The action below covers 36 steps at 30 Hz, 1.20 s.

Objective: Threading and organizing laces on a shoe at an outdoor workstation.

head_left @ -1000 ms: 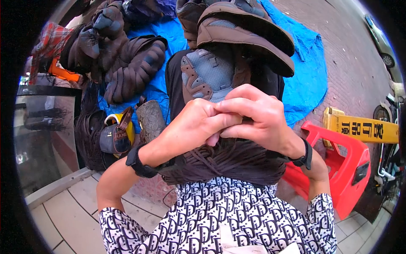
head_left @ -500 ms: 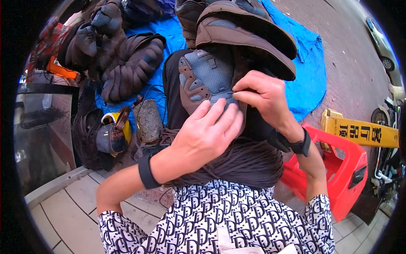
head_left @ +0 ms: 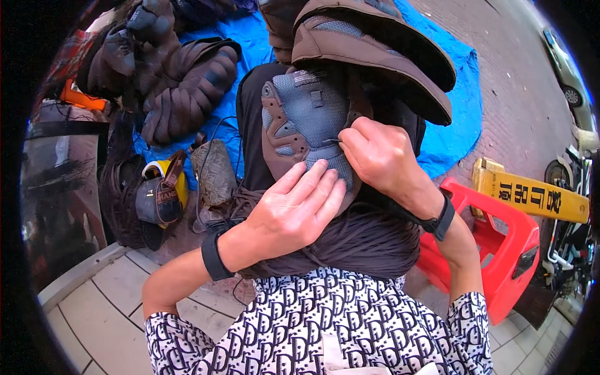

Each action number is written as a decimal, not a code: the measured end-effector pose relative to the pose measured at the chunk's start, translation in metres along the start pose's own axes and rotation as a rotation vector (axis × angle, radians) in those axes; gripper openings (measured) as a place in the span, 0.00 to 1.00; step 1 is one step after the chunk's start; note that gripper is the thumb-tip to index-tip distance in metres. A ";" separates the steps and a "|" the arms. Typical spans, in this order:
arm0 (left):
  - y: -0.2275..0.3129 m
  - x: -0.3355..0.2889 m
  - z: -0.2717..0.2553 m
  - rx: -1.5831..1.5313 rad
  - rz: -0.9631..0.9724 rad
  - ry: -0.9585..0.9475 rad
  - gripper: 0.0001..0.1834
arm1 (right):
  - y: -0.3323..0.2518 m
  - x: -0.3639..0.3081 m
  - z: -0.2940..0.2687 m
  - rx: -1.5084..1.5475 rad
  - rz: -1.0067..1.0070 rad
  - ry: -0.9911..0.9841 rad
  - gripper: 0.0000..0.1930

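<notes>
A brown and blue-grey shoe upper [head_left: 315,103] lies across my lap, its mesh side facing up. My left hand [head_left: 294,209] rests flat on its lower end, fingers stretched out and the thumb hidden. At the right side of the mesh my right hand [head_left: 381,150] is closed in a pinch. A thin, dark, needle-like piece [head_left: 331,140] sticks out of that pinch over the mesh; whether it is a needle or a lace tip I cannot make out. Below both hands, a thick bundle of dark brown laces [head_left: 350,240] lies over my lap.
Brown shoes [head_left: 375,69] are stacked just beyond my hands. More brown shoe parts [head_left: 194,87] lie at the left on a blue tarp [head_left: 459,119]. A patterned pouch [head_left: 214,172] and a yellow-and-dark bag [head_left: 164,197] sit left. A red plastic stool [head_left: 509,262] stands right, near a yellow sign [head_left: 531,190].
My right hand has turned over and shifted slightly, its knuckles now facing up, and the thin dark piece shows at its fingertips. The left hand has slid a little down the upper.
</notes>
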<state>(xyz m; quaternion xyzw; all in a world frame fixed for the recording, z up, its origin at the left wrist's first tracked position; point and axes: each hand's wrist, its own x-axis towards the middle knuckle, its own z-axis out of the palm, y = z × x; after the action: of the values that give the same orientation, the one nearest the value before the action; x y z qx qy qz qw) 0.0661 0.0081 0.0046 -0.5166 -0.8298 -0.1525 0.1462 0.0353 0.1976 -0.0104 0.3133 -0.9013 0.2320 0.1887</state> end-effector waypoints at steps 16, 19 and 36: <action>0.000 -0.010 0.006 0.025 0.021 0.006 0.18 | 0.002 0.005 0.003 0.326 0.190 -0.057 0.04; -0.001 -0.009 0.005 0.007 0.023 -0.005 0.18 | 0.001 0.009 0.000 0.072 0.036 -0.063 0.05; -0.010 -0.032 0.004 -0.143 0.015 0.001 0.14 | -0.009 0.000 0.012 0.402 0.203 -0.023 0.06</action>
<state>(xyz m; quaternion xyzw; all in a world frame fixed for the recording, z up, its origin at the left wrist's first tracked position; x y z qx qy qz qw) 0.0705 -0.0201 -0.0122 -0.5320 -0.8127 -0.2106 0.1106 0.0391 0.1846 -0.0179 0.2547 -0.8661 0.4212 0.0876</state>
